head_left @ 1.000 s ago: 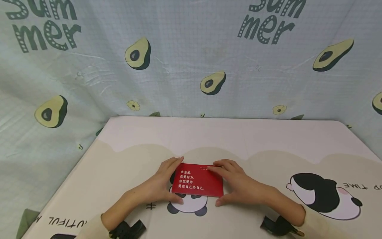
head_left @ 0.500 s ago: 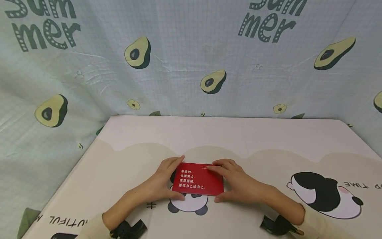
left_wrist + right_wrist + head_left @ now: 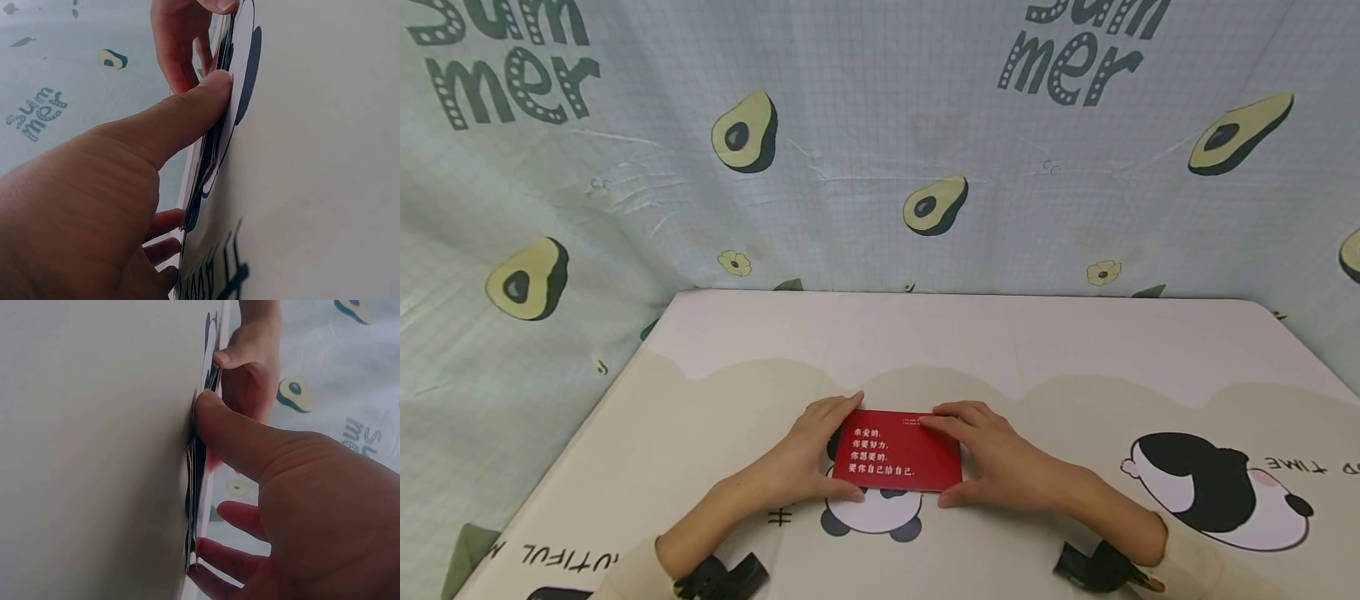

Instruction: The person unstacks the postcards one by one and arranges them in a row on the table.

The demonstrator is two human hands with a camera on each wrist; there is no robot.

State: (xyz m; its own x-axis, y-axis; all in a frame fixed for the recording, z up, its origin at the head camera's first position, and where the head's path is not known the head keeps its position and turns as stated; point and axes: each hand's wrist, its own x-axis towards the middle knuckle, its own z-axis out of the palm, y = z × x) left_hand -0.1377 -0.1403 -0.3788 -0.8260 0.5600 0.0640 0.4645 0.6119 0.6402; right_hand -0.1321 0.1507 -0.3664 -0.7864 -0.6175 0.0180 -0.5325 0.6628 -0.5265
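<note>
A stack of red cards [image 3: 898, 454] with white printed lettering on its top face lies flat near the middle of the table. At its left end my left hand [image 3: 814, 457] grips it, thumb along the near edge and fingers toward the far edge. My right hand [image 3: 996, 462] holds the other end the same way, its index finger reaching over the top corner. Seen edge-on in the left wrist view, the cards [image 3: 201, 153] show several thin layers under the thumb. In the right wrist view the layers of the stack [image 3: 194, 506] are slightly spread at the corner.
The light table mat [image 3: 1000, 333] carries printed panda and dog drawings and lettering. A dark object [image 3: 559, 593] peeks in at the bottom left edge. Behind the table hangs a pale curtain [image 3: 835, 150] with avocado prints. Black wrist straps [image 3: 722, 575] sit near both cuffs.
Both thumbs have slid very slightly inward along the near edge of the cards. Otherwise the hands and the stack stay in place.
</note>
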